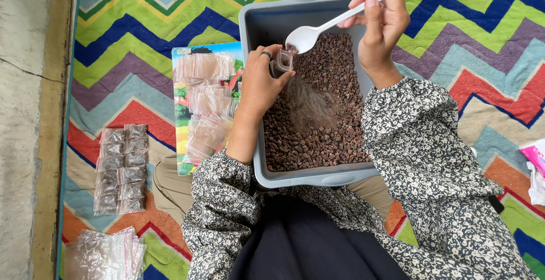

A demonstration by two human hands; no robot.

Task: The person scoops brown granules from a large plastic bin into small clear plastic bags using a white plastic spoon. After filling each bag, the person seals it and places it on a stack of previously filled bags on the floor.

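Note:
My left hand [258, 84] holds a small clear plastic bag [284, 61] open over a grey tub [252, 24] full of dark brown granules [326, 109]. My right hand [383, 21] grips a white plastic spoon [318, 30], its bowl tilted right above the bag's mouth. The rest of the bag hangs down, see-through, over the granules. The tub rests on my lap.
A stack of empty clear bags [207, 101] lies on a colourful printed sheet left of the tub. Several filled bags [122, 169] sit in rows on the zigzag mat [136, 24]. More empty bags [105, 254] lie at the bottom left. Bare concrete [25, 115] borders the mat.

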